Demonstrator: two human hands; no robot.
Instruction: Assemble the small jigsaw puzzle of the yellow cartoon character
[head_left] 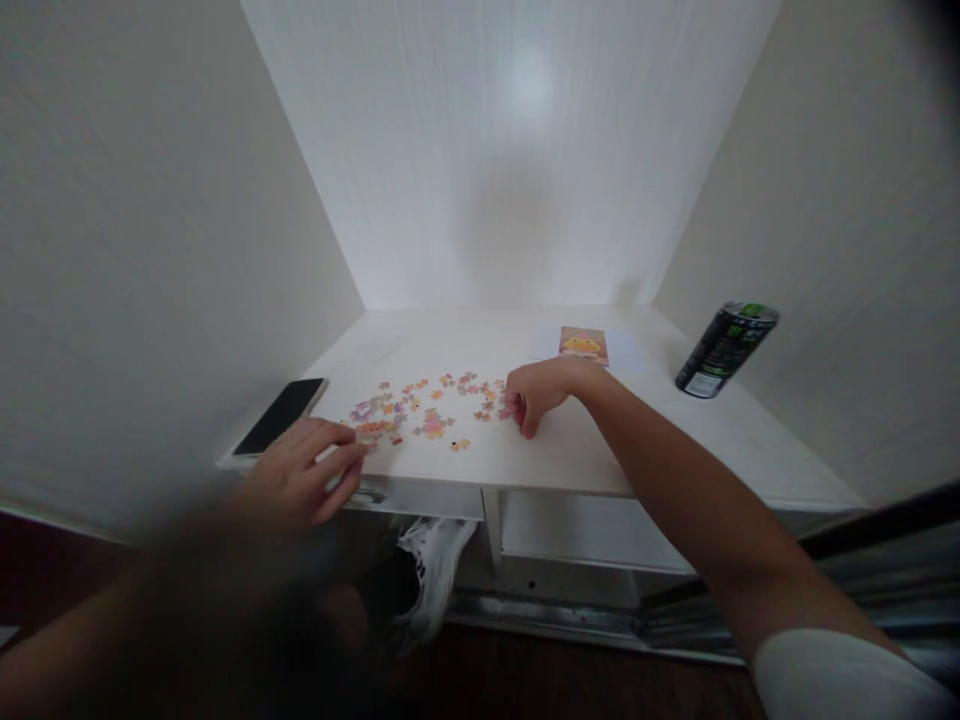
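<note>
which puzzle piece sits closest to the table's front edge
The lone orange puzzle piece, apart from the scatter, lying between the left hand and right hand.

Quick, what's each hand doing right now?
Left hand: open, fingers flat at the desk edge, holding nothing.
Right hand: curled among puzzle pieces; grip cannot be told.

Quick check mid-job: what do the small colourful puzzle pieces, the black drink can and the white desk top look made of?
Small colourful puzzle pieces: likely printed cardboard, flat and matte, though too small to be sure. Black drink can: apparently metal, glossy printed sides, shiny rim. White desk top: seemingly laminated board, smooth with a faint sheen. The right hand touches the pieces; the left hand rests at the desk edge.
</note>
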